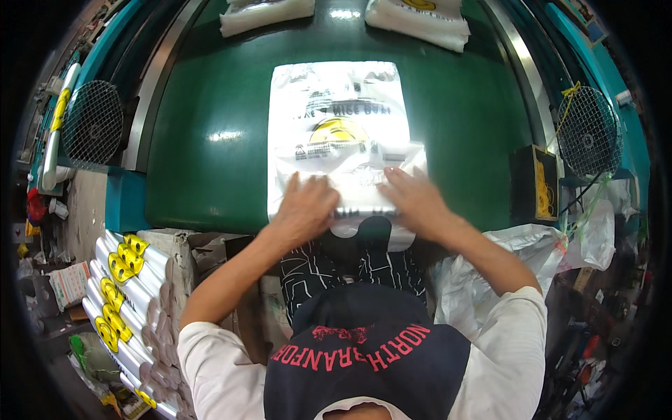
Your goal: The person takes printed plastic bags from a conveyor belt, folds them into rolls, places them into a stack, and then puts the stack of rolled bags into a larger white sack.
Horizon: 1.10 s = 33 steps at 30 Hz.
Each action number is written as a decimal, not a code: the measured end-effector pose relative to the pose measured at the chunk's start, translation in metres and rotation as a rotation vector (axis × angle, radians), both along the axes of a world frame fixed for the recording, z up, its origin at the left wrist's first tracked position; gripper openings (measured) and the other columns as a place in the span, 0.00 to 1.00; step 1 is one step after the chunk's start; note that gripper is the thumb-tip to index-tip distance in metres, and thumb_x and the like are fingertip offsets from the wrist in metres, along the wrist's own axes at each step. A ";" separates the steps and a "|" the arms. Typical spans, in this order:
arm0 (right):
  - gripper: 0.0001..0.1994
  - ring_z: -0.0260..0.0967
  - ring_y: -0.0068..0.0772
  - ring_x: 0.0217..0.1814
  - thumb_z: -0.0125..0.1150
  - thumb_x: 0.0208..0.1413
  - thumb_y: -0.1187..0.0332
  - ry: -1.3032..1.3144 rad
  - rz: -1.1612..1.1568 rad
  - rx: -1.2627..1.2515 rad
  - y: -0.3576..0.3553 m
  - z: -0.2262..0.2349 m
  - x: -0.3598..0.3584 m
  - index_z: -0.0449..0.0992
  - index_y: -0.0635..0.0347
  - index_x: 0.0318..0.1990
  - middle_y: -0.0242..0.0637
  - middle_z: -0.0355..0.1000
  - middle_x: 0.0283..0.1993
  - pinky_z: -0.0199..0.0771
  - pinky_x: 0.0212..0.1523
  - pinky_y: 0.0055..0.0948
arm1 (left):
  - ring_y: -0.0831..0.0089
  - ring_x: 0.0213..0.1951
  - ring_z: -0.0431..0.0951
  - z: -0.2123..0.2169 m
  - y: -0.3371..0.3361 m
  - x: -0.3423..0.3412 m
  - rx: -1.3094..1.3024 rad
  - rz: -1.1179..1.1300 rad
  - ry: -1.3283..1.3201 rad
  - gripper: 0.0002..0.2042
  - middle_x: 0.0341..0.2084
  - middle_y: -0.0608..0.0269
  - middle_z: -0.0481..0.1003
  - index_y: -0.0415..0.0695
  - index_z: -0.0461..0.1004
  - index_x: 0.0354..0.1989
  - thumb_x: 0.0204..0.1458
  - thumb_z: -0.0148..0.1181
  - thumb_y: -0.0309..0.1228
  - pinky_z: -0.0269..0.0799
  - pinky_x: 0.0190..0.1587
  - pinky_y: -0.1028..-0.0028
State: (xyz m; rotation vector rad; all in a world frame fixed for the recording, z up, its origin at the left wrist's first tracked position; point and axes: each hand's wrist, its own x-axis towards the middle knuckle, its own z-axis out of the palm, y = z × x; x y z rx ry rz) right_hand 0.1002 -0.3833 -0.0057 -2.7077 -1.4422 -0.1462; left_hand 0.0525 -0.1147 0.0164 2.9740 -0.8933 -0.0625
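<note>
A flat stack of white plastic carrier bags point(289, 98) with a yellow smiling face printed on it lies on the green conveyor belt in front of me. Its near part is folded over toward the far side. My left hand point(306, 204) grips the left of this folded part, fingers bent into the plastic. On the other side my right hand point(418, 203) holds the fold too, its fingers pointing inward and a little blurred. Both thumbs are hard to make out. Below the hands, the near end of the bags hangs over the belt's edge toward my lap.
Two more bag bundles point(269, 14) point(423, 21) lie farther up the green belt point(462, 126). Rolled bags point(129, 301) are piled at my left. Fans with wire guards point(94, 126) point(590, 131) flank the belt. A dark box of yellow bands point(535, 185) stands at the right, above a plastic sack point(476, 280).
</note>
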 end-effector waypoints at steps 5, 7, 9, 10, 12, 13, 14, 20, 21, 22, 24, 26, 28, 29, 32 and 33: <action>0.25 0.72 0.48 0.27 0.54 0.52 0.42 0.320 -0.445 0.051 0.016 0.027 0.085 0.75 0.60 0.29 0.47 0.72 0.22 0.70 0.29 0.42 | 0.56 0.26 0.75 0.003 0.031 0.063 -0.153 0.393 0.019 0.15 0.19 0.53 0.73 0.43 0.68 0.24 0.53 0.56 0.43 0.69 0.26 0.60; 0.25 0.72 0.47 0.30 0.52 0.53 0.43 0.326 -0.464 0.211 0.013 -0.009 0.106 0.77 0.59 0.26 0.45 0.74 0.25 0.70 0.33 0.41 | 0.58 0.38 0.74 0.011 0.012 0.085 -0.139 0.302 -0.046 0.15 0.32 0.54 0.74 0.42 0.71 0.34 0.50 0.59 0.42 0.68 0.36 0.61; 0.25 0.73 0.49 0.34 0.49 0.54 0.43 0.433 -0.393 0.225 0.010 -0.022 0.119 0.79 0.58 0.28 0.45 0.75 0.28 0.71 0.36 0.42 | 0.55 0.50 0.66 0.010 -0.007 0.085 -0.323 -0.028 -0.106 0.21 0.45 0.53 0.68 0.40 0.71 0.45 0.46 0.62 0.41 0.63 0.51 0.61; 0.25 0.72 0.50 0.36 0.50 0.53 0.44 0.461 -0.497 0.247 0.016 -0.014 0.117 0.78 0.59 0.27 0.46 0.75 0.30 0.71 0.37 0.43 | 0.53 0.50 0.66 -0.009 -0.005 0.089 -0.388 0.067 -0.032 0.24 0.45 0.50 0.68 0.39 0.70 0.46 0.43 0.64 0.41 0.61 0.54 0.60; 0.19 0.73 0.48 0.36 0.51 0.55 0.51 0.347 -0.526 0.252 0.012 -0.002 0.110 0.75 0.58 0.29 0.46 0.75 0.31 0.72 0.35 0.44 | 0.53 0.43 0.68 -0.026 0.002 0.099 -0.372 0.162 -0.079 0.25 0.40 0.52 0.68 0.41 0.71 0.45 0.40 0.66 0.43 0.64 0.46 0.60; 0.15 0.73 0.46 0.37 0.50 0.55 0.56 0.176 -0.546 0.166 -0.013 0.009 0.109 0.75 0.58 0.30 0.45 0.74 0.32 0.73 0.35 0.43 | 0.54 0.40 0.68 -0.026 0.000 0.103 -0.371 0.125 -0.090 0.25 0.37 0.52 0.68 0.41 0.71 0.43 0.40 0.66 0.43 0.65 0.43 0.60; 0.11 0.74 0.44 0.37 0.50 0.54 0.61 0.026 -0.538 0.078 -0.032 0.016 0.105 0.75 0.58 0.30 0.44 0.74 0.34 0.74 0.35 0.41 | 0.55 0.40 0.69 -0.034 0.004 0.107 -0.343 0.120 -0.181 0.23 0.36 0.53 0.69 0.41 0.71 0.42 0.40 0.66 0.43 0.65 0.42 0.61; 0.11 0.74 0.48 0.39 0.56 0.53 0.59 -0.186 -1.228 0.118 -0.241 0.079 0.060 0.77 0.57 0.34 0.45 0.75 0.36 0.73 0.36 0.43 | 0.55 0.35 0.77 0.003 -0.010 0.129 -0.197 0.356 0.238 0.32 0.32 0.48 0.76 0.35 0.74 0.36 0.43 0.61 0.58 0.71 0.38 0.62; 0.11 0.74 0.50 0.38 0.59 0.50 0.60 -0.135 -1.260 -0.033 -0.263 0.068 0.052 0.77 0.59 0.32 0.47 0.75 0.34 0.73 0.35 0.45 | 0.54 0.33 0.77 0.001 -0.013 0.130 -0.147 0.375 0.327 0.33 0.30 0.47 0.77 0.34 0.75 0.34 0.43 0.60 0.60 0.72 0.36 0.62; 0.11 0.73 0.51 0.37 0.60 0.49 0.60 -0.064 -1.299 -0.098 -0.272 0.058 0.049 0.77 0.60 0.31 0.48 0.75 0.35 0.73 0.36 0.45 | 0.54 0.31 0.78 -0.002 -0.013 0.130 -0.092 0.406 0.413 0.35 0.28 0.46 0.77 0.33 0.76 0.32 0.43 0.58 0.63 0.72 0.34 0.61; 0.11 0.74 0.51 0.38 0.61 0.49 0.60 -0.045 -1.316 -0.071 -0.289 0.036 0.044 0.78 0.58 0.32 0.48 0.75 0.34 0.73 0.37 0.45 | 0.57 0.26 0.78 -0.014 -0.019 0.105 -0.164 0.451 0.388 0.36 0.24 0.45 0.77 0.30 0.76 0.27 0.44 0.57 0.63 0.71 0.29 0.63; 0.11 0.74 0.50 0.39 0.61 0.49 0.60 -0.114 -1.324 0.113 -0.286 0.044 0.032 0.79 0.56 0.33 0.47 0.76 0.34 0.74 0.38 0.44 | 0.65 0.28 0.79 0.003 -0.030 0.069 -0.609 0.627 0.687 0.33 0.27 0.51 0.78 0.32 0.75 0.34 0.46 0.60 0.59 0.73 0.31 0.68; 0.10 0.74 0.50 0.38 0.61 0.49 0.60 -0.146 -1.312 0.176 -0.280 0.065 0.023 0.80 0.54 0.34 0.46 0.76 0.32 0.73 0.39 0.43 | 0.70 0.30 0.79 0.013 -0.036 0.043 -0.919 0.635 0.886 0.31 0.30 0.54 0.78 0.32 0.72 0.39 0.48 0.60 0.55 0.75 0.33 0.72; 0.10 0.74 0.50 0.38 0.61 0.49 0.60 -0.141 -1.290 0.214 -0.283 0.065 0.022 0.80 0.54 0.34 0.46 0.76 0.32 0.73 0.39 0.43 | 0.72 0.31 0.79 0.015 -0.036 0.032 -1.076 0.632 0.982 0.30 0.31 0.55 0.78 0.32 0.71 0.42 0.48 0.61 0.53 0.75 0.34 0.74; 0.10 0.74 0.50 0.38 0.62 0.49 0.60 -0.164 -1.244 0.305 -0.288 0.083 0.021 0.80 0.55 0.34 0.46 0.76 0.33 0.73 0.39 0.42 | 0.73 0.34 0.79 0.019 -0.053 0.009 -1.356 0.520 1.086 0.32 0.36 0.56 0.77 0.33 0.66 0.48 0.47 0.63 0.52 0.76 0.38 0.74; 0.11 0.74 0.49 0.38 0.62 0.48 0.60 -0.160 -1.235 0.329 -0.289 0.084 0.019 0.80 0.55 0.34 0.46 0.76 0.33 0.73 0.39 0.42 | 0.73 0.36 0.79 0.029 -0.062 0.001 -1.422 0.494 1.099 0.34 0.38 0.57 0.76 0.34 0.66 0.49 0.45 0.65 0.52 0.76 0.40 0.74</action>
